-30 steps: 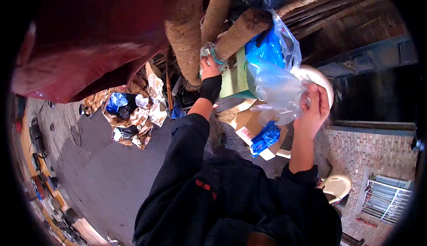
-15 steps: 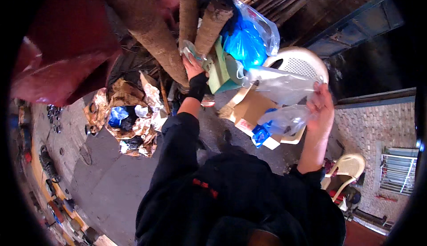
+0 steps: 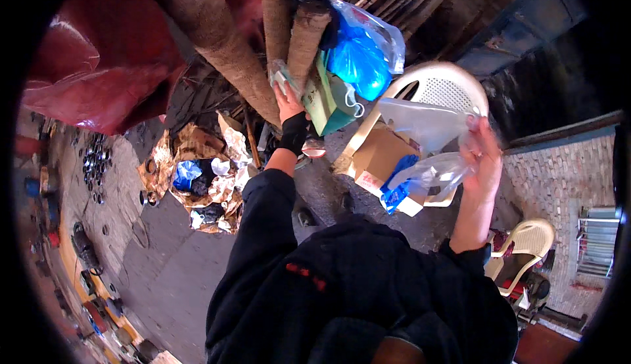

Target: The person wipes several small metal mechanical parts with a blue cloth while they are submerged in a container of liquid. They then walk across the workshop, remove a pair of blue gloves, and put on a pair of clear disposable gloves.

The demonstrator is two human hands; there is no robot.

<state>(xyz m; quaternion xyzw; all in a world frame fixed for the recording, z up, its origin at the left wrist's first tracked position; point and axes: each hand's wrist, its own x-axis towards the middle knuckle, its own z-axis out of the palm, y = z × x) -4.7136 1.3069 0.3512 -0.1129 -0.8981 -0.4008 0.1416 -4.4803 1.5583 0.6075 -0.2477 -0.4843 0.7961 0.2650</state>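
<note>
My right hand (image 3: 482, 157) is closed on the edge of a clear plastic bag (image 3: 424, 124), which spreads leftward over a cardboard box (image 3: 381, 153). A second clear flap (image 3: 437, 172) hangs below it from the same hand. My left hand (image 3: 288, 105), with a black wrist wrap, reaches forward beside the upright logs (image 3: 305, 38). Its fingers close on a small crumpled piece of translucent plastic (image 3: 279, 73); their far side is hidden. Right of that hand is a green paper bag (image 3: 328, 104) with a white face mask (image 3: 355, 104) at its edge.
The cardboard box, holding blue packaging (image 3: 397, 190), rests on a cream plastic chair (image 3: 453, 78). A full blue bag (image 3: 360, 61) hangs behind. An open brown paper sack of rubbish (image 3: 197, 144) stands at left, near a red sheet (image 3: 105, 55). Another chair (image 3: 529, 236) is at right.
The view has shifted a little. My right hand has moved slightly to the right with the clear bag; my left hand stays at the crumpled plastic by the logs.
</note>
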